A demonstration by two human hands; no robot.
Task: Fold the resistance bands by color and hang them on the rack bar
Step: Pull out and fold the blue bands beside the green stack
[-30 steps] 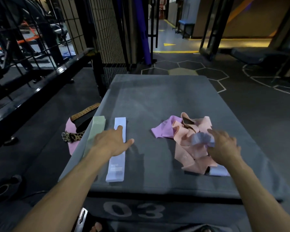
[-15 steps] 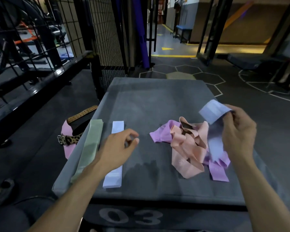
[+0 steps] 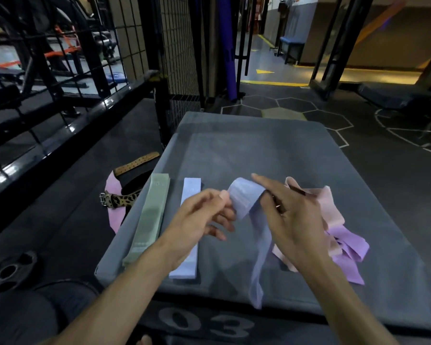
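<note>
Both hands hold one lavender band (image 3: 246,200) above the grey box (image 3: 259,145) — left hand (image 3: 199,217) pinching, right hand (image 3: 286,217) gripping. Its tail dangles over the box's near edge.

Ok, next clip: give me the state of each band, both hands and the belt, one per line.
Light blue band in hand: unfolded, lifted, tail hanging over the box's near edge.
Left hand: pinching that band's upper end.
Right hand: holding the same band.
Green band: folded flat on the box.
Blue band on box: folded flat, beside the green one.
Pink bands: loose, tangled.
Purple bands: loose, crumpled.
Leopard belt: on the floor, unbuckled.
</note>
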